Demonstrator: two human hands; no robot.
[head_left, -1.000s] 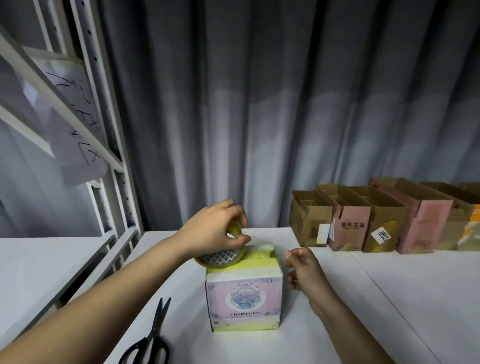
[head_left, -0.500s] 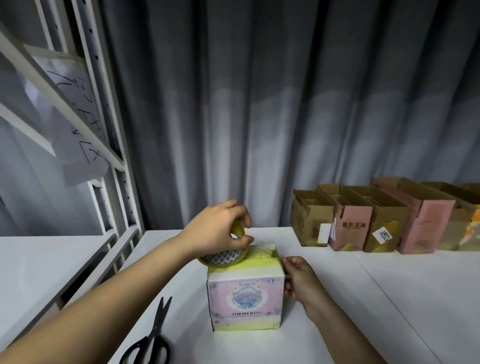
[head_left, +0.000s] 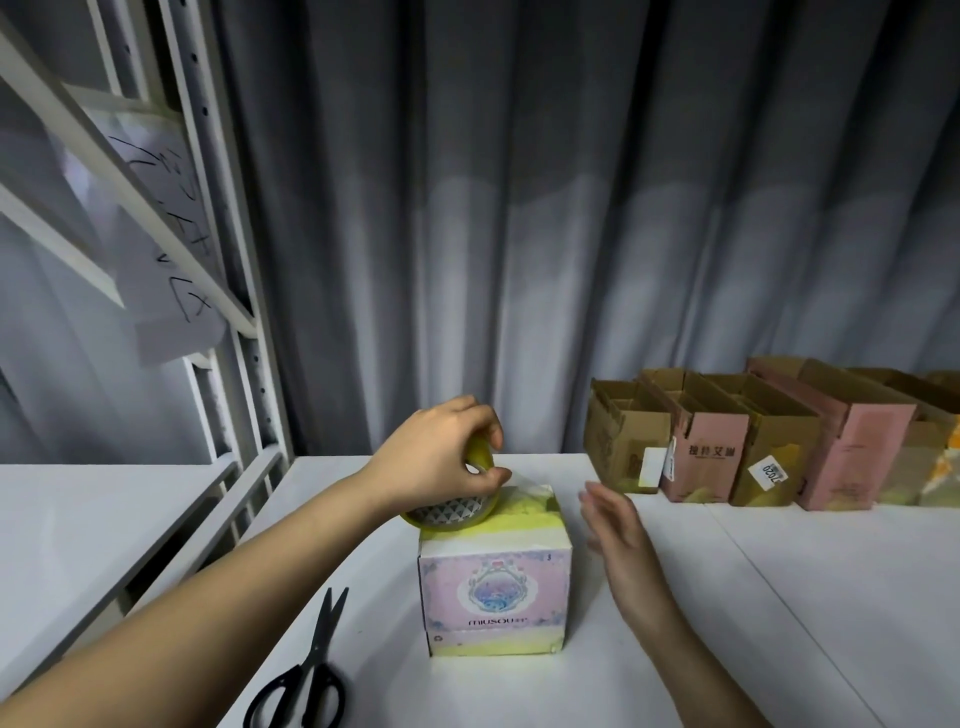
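Head view: the left hand (head_left: 441, 457) reaches in from the lower left with its fingers and thumb curled round a yellowish roll of packing tape with a grey triangle-patterned core (head_left: 457, 508). The roll rests on the near-left part of the top of a small pink and white printed cardboard box with yellow-taped edges (head_left: 493, 590). This box stands upright near the middle of the white tabletop (head_left: 779, 597). A short clear strip of tape (head_left: 527, 491) runs from the roll across the box top towards its far right corner. The right hand (head_left: 615, 525) hovers just beside the box's right side, fingers straight and together, holding nothing. It is slightly blurred and seems not to touch the box.

A pair of black-handled scissors (head_left: 306, 675) lies on the tabletop to the left of the box, blades pointing away. A row of open brown and pink cardboard cartons (head_left: 727, 447) stands well apart at the back right, before a grey pleated curtain (head_left: 519, 208). A white metal rack (head_left: 228, 260) carrying a handwritten paper note (head_left: 156, 249) rises on the left.

The step in hand looks like laying tape over the box top. The next move probably calls for the right hand to press the strip flat or steady the box while the left pulls the roll on, then a cut with the scissors.
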